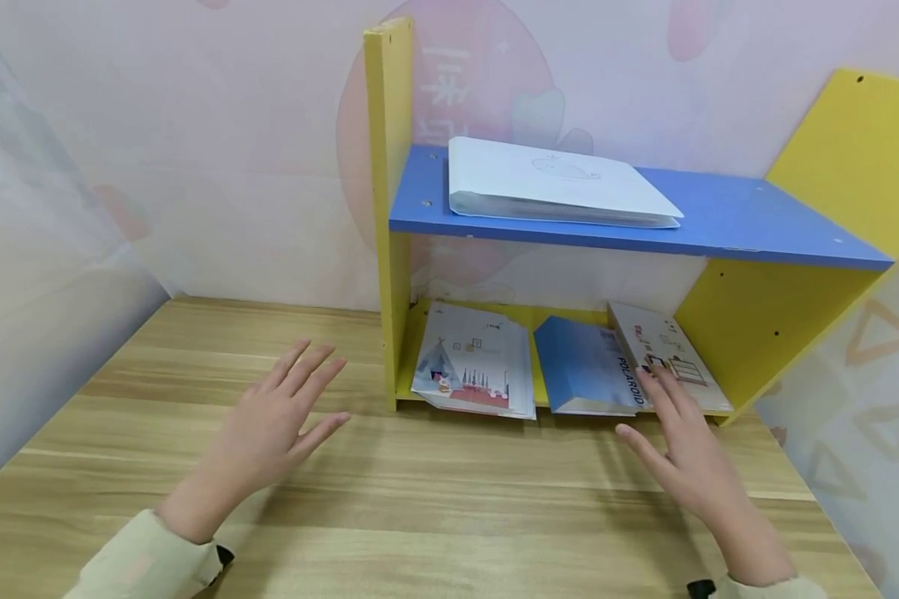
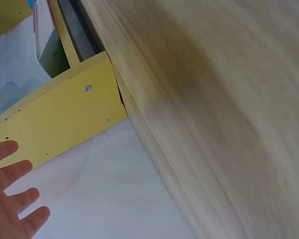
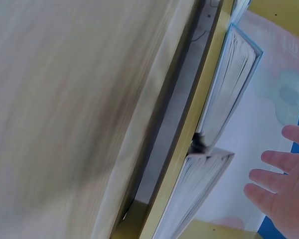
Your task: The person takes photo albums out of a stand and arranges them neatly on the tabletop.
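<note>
My left hand (image 1: pixel 270 424) hovers over the wooden table, left of the shelf, fingers spread and holding nothing. Over at the right, my right hand (image 1: pixel 685 453) is held in front of the lower shelf with fingers extended, its fingertips overlapping the books in the head view. A white illustrated book (image 1: pixel 472 358) lies at the left of the lower shelf. Beside it are a blue album marked POLAROID (image 1: pixel 588 366) and another white illustrated album (image 1: pixel 670 349). On the upper blue board lies a white album (image 1: pixel 562 179) with a whale drawing.
The small shelf has yellow side panels (image 1: pixel 389 274) and a blue board (image 1: pixel 727 208). It stands at the back of the wood-grain table (image 1: pixel 449 516), against a printed white backdrop (image 1: pixel 255 150). The right yellow panel (image 1: pixel 779 333) leans outward.
</note>
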Demonstrator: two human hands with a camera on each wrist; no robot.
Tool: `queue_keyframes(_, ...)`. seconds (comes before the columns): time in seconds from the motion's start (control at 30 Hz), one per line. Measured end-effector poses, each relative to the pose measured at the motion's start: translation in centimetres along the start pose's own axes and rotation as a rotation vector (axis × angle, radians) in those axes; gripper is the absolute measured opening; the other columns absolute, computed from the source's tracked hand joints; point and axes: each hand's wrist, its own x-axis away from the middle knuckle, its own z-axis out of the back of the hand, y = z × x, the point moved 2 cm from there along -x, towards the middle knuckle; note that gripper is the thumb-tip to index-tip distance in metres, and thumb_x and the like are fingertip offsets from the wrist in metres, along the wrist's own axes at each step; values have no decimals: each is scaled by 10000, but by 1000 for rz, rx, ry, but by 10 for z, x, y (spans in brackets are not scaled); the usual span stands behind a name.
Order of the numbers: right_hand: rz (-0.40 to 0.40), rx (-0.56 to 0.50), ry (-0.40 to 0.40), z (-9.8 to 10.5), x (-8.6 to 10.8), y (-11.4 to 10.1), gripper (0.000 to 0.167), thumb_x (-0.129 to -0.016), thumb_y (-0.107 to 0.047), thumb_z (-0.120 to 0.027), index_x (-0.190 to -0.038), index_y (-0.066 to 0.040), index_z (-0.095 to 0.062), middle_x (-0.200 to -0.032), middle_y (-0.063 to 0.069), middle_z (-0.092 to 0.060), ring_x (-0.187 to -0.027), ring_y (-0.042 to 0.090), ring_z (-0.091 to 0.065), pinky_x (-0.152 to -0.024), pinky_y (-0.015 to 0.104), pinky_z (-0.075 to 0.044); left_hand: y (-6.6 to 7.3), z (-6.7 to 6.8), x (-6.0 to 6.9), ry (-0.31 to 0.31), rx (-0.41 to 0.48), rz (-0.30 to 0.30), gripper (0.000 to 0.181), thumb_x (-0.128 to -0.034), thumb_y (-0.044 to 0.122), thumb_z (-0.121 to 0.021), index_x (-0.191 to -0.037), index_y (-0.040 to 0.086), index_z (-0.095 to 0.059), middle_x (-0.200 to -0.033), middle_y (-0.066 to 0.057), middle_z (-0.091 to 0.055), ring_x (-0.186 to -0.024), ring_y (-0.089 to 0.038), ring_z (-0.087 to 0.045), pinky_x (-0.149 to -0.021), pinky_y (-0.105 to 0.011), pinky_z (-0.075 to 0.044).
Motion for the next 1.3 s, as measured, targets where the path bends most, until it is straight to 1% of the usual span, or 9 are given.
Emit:
queue_keyframes(0.07,6,-14,8,-1,-2,-3,756,-966,-322,-642,-1584,-149,-243,-1611,249,-221,-1441,522,-231,-993,780,-295,2,0,-1,33,16,-21,592,-977,460,-581,-1420,73,-515,-1463,-147,-508,-1389,-396,-413,-925,-622,-500)
queue_keyframes(0.17,22,-34,24,-2,-5,-8,737,-963,-308,-648,-1572,-131,-274,-1586,265,-264,-1422,526,-257,-1018,762,-292,6,-1,-3,80,39,-41,575,-1006,466,-527,-1394,41,-536,-1415,-167,-548,-1342,-391,-455,-955,-583,-502)
queue_keyframes(0.27,33,-43,37,-4,-6,-14,718,-963,-308,-649,-1563,-132,-298,-1561,268,-310,-1407,511,-288,-1032,742,-299,10,-3,-6,117,66,-49,545,-985,417,-577,-1361,23,-559,-1364,-173,-582,-1303,-374,-485,-995,-540,-489)
queue_keyframes(0.43,70,-55,57,-9,-10,-22,672,-965,-283,-649,-1536,-95,-348,-1513,255,-380,-1386,474,-330,-1029,713,-325,16,-5,-8,145,121,-64,516,-898,289,-692,-1322,16,-582,-1291,-148,-617,-1216,-328,-556,-994,-486,-500)
queue_keyframes(0.73,108,-75,44,-20,-19,-35,629,-969,-258,-644,-1506,-55,-387,-1467,198,-444,-1329,419,-426,-1018,678,-382,27,-16,-17,180,188,-104,463,-911,246,-684,-1303,17,-595,-1241,-152,-650,-1140,-316,-625,-945,-470,-538)
queue_keyframes(0.83,118,-88,33,-22,-21,-39,617,-975,-254,-637,-1503,-50,-393,-1447,183,-470,-1272,392,-495,-995,643,-433,31,-19,-19,171,215,-93,460,-898,227,-701,-1296,18,-601,-1244,-144,-655,-1141,-312,-633,-946,-462,-542)
queue_keyframes(1.03,127,-104,44,-25,-24,-47,585,-970,-227,-643,-1480,-37,-426,-1370,164,-529,-1111,324,-592,-896,541,-524,40,-26,-23,124,294,-30,445,-902,241,-714,-1273,17,-614,-1254,-140,-660,-1167,-310,-632,-982,-461,-528)
queue_keyframes(1.2,112,-118,27,-28,-26,-51,555,-970,-228,-648,-1461,-53,-455,-1201,132,-608,-1052,259,-601,-866,482,-545,46,-30,-27,68,355,37,440,-928,270,-700,-1283,27,-607,-1263,-129,-660,-1178,-301,-635,-988,-456,-528)
queue_keyframes(1.3,106,-122,4,-32,-28,-53,516,-973,-239,-648,-1429,-50,-496,-1087,79,-636,-997,206,-600,-846,453,-553,49,-34,-30,52,370,63,422,-937,272,-690,-1271,27,-613,-1229,-125,-676,-1143,-283,-651,-971,-443,-540)
